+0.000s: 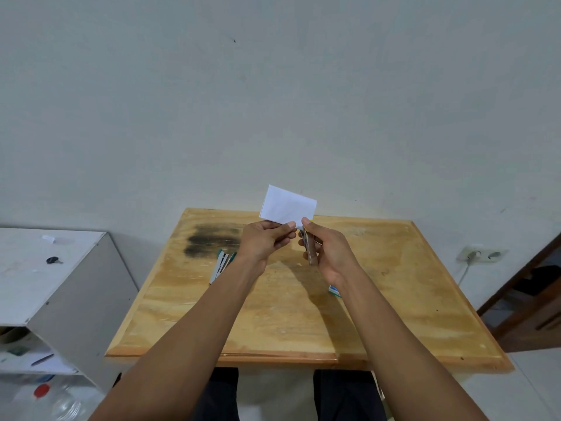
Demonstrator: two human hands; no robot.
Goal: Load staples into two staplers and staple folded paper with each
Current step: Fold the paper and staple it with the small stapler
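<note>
A folded white paper (287,205) is held up above the far side of the wooden table (303,314), pinched at its lower edge by my left hand (265,241). My right hand (326,250) grips a small stapler (311,252) seen edge-on, with a bit of yellow at its top, its nose against the paper's lower right corner. A second stapler (223,264), green and white, lies opened out on the table to the left, just beside my left wrist. A small blue and white staple box (334,290) lies on the table, partly hidden under my right forearm.
A dark scorch-like stain (212,240) marks the table's far left. A white shelf unit (51,268) stands to the left, with a small dark object on top. A wall socket with a cable (473,255) is on the right, and a wooden door frame at far right.
</note>
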